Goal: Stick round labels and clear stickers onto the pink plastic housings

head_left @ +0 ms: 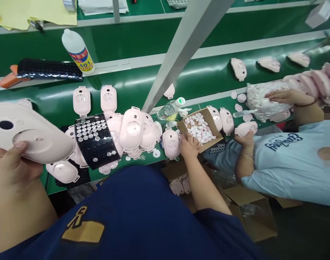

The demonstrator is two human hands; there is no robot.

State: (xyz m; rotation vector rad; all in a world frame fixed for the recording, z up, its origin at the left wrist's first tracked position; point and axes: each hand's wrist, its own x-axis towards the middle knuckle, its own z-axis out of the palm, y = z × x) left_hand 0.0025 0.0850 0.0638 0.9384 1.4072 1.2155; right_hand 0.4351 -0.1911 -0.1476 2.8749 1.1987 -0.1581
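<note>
My left hand (12, 164) has its grip pinched on a pink plastic shell (29, 135), thumb pressed on the round recess in its face, holding it up off the worktop (53, 99) at the near left. My right hand (189, 144) is out at the small cardboard box (200, 128) of little round pink-and-white parts (199, 128); its fingers curl down at the box's near edge, and I cannot tell whether they are closed on a part or only touching the pile.

I judge this to be the fetching step: the shell is ready in one hand while the other goes for a small piece. The next move calls for picking out a single part cleanly and bringing it back to the recess under my thumb, which will have to shift aside.

Between my hands lies a heap of finished-looking shells (135, 130) and a black sheet of round stickers (96, 139). A glue bottle (78, 50) stands well back on the green belt. To the right a co-worker's hand (246, 135) holds another shell, apart from mine.
</note>
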